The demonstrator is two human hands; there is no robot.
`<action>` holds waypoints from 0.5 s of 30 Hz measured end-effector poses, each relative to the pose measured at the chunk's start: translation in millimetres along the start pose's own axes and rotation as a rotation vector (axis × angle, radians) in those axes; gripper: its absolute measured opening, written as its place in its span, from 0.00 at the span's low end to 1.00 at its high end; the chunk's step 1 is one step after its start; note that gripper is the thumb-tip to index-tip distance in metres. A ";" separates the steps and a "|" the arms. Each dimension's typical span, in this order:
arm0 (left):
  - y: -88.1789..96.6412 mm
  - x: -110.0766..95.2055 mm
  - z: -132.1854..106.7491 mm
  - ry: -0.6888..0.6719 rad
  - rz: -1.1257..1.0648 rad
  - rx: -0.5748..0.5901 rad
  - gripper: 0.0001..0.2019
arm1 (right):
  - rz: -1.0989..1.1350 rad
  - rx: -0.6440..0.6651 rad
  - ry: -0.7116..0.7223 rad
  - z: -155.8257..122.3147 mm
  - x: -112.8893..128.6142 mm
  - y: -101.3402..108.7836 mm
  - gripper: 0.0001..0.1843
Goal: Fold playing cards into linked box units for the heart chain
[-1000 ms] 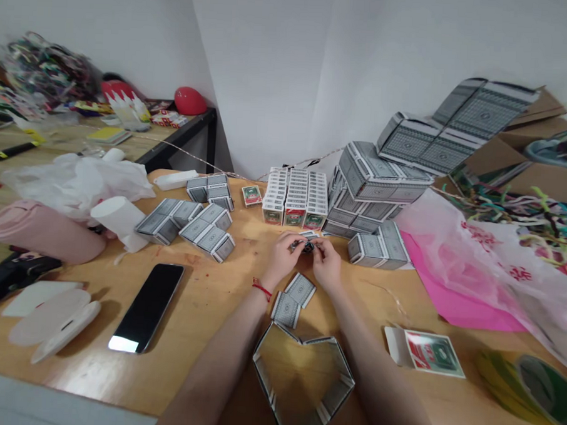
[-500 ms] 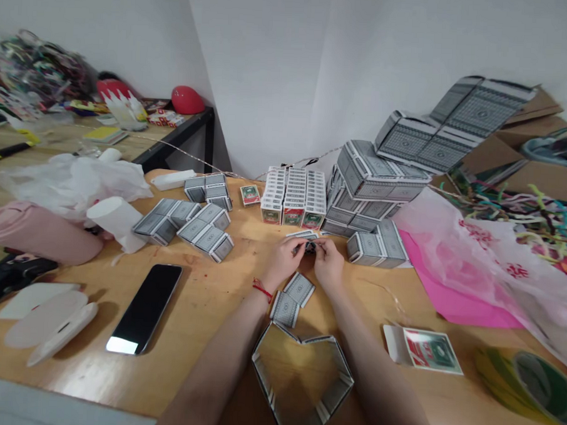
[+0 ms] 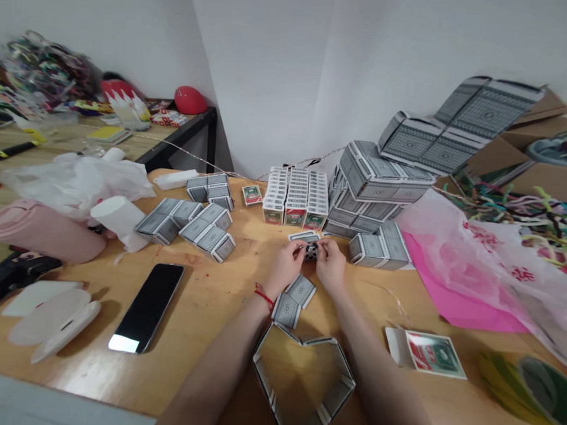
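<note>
Between the fingertips of my left hand (image 3: 288, 263) and my right hand (image 3: 331, 261), a playing card (image 3: 312, 252) is pinched at its two sides, its dark-marked face partly in view. Just behind it lie more cards (image 3: 304, 236) on the table. Two grey-backed cards (image 3: 287, 310) rest below my hands, one overlapping the other. Nearest to me, between my forearms, stands a heart-shaped frame (image 3: 336, 403) built of folded cards, with an open middle.
Behind my hands stand rows of card boxes (image 3: 296, 197). A tall stack of folded-card blocks (image 3: 383, 173) rises at right. More card blocks (image 3: 207, 231), a phone (image 3: 148, 307) and a paper roll (image 3: 118, 221) lie left. An opened card box (image 3: 434, 354) and tape roll (image 3: 529, 386) sit right.
The card between my fingers has tilted so that more of its marked face shows. Both hands stay in nearly the same place; the view has shifted slightly.
</note>
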State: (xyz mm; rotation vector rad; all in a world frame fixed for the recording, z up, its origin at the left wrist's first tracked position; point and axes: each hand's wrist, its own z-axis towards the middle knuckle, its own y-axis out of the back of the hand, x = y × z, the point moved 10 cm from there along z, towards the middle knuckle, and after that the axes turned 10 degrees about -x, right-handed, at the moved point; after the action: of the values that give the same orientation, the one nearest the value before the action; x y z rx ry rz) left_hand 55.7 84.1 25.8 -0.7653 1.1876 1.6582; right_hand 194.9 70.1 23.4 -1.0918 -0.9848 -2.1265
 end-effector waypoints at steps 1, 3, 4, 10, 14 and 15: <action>1.3 2.7 0.7 0.030 -0.019 -0.019 0.08 | 0.008 0.015 0.006 -0.5 1.4 -1.8 0.10; 3.6 7.1 1.9 0.076 -0.056 -0.054 0.07 | 0.020 0.031 0.014 -1.4 4.0 -4.2 0.09; 4.5 8.2 2.3 0.086 -0.068 -0.066 0.07 | 0.024 0.035 0.015 -1.8 5.0 -5.0 0.09; 11.7 2.2 2.3 -0.009 0.083 -0.111 0.07 | 0.113 0.055 -0.004 -2.9 6.9 -9.0 0.10; 11.3 -2.0 2.0 -0.068 0.157 -0.092 0.10 | 0.107 0.043 -0.016 -1.3 5.1 -6.7 0.11; 10.4 -2.6 2.0 -0.076 0.165 -0.082 0.10 | 0.074 0.030 -0.002 -0.7 6.0 -4.7 0.11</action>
State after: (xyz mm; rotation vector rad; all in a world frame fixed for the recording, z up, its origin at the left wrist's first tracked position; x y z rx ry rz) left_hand 47.1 84.1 32.5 -0.6632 1.1605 1.8654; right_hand 188.0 71.5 26.5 -1.0988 -0.9587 -2.0462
